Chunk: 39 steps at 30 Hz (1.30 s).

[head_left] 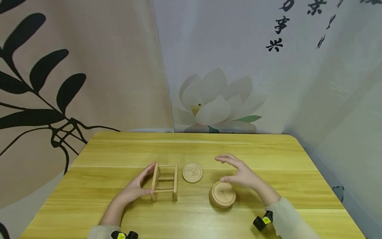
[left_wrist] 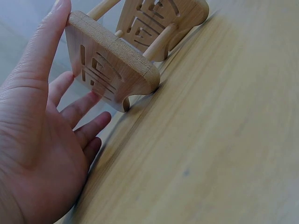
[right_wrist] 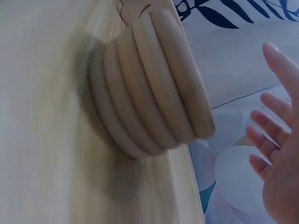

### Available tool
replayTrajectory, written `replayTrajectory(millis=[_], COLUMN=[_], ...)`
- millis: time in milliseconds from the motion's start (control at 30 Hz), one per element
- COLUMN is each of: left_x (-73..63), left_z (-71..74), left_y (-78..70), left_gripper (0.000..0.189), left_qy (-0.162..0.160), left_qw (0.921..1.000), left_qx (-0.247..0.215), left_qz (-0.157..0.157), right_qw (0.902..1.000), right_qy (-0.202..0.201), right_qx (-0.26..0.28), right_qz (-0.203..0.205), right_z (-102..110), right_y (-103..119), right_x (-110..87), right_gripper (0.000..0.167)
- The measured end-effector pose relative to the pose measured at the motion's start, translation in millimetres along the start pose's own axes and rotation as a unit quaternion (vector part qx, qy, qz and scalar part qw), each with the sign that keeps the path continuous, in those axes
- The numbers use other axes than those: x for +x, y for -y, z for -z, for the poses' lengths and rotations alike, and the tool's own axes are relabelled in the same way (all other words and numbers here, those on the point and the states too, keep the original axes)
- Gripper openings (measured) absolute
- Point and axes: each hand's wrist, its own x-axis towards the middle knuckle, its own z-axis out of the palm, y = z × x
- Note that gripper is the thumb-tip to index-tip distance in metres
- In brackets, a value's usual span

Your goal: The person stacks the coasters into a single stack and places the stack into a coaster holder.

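Observation:
My left hand (head_left: 136, 188) holds the left end panel of a small wooden coaster rack (head_left: 175, 182), its thumb at the near edge and its fingers toward the far edge. In the left wrist view the thumb lies against a corner of the cut-out panel (left_wrist: 110, 63), and fingertips touch its outer face. Over a stack of round wooden coasters (head_left: 222, 195) hovers my right hand (head_left: 243, 174), fingers spread and holding nothing. The right wrist view shows the stack's layered rims (right_wrist: 154, 84) apart from the hand. One single coaster (head_left: 192, 173), engraved with a leaf, lies flat between rack and stack.
All of this stands on a wooden table (head_left: 191, 146) with rounded far corners. Behind it hangs a printed curtain (head_left: 128, 66) with a lotus, dark leaves and written characters.

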Motion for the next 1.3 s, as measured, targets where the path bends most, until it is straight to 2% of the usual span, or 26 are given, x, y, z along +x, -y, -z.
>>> replayTrajectory(millis=[200,400,533,1033,1300], left_x=[-0.4,-0.5,-0.1,-2.3,-1.1], left_z=[0.1,-1.1,-0.9,1.1,1.1], left_y=[0.0,-2.1,-0.8,-0.1,-0.4], left_gripper=[0.099,0.100,0.100,0.100,0.100], left_qy=[-0.004,0.000,0.002,0.003,0.004], left_qw=[0.9999,0.9999,0.9999,1.0000,0.9999], left_qx=[0.012,-0.004,-0.006,-0.006,-0.010], left_qz=[-0.002,0.013,0.015,0.000,0.005], right_qw=[0.9994,0.9971,0.9956,0.9836,0.9767], right_qy=[0.023,0.053,0.073,0.167,0.198], right_qx=[0.009,-0.006,-0.007,-0.062,-0.083], right_qz=[-0.024,-0.054,-0.058,-0.026,0.012], right_z=[6,6,3,-10,-19], right_y=[-12,-27,-34,-44,-42], right_x=[16.5,28.1,35.0,70.0,82.1], right_gripper=[0.066,0.069,0.069,0.073,0.078])
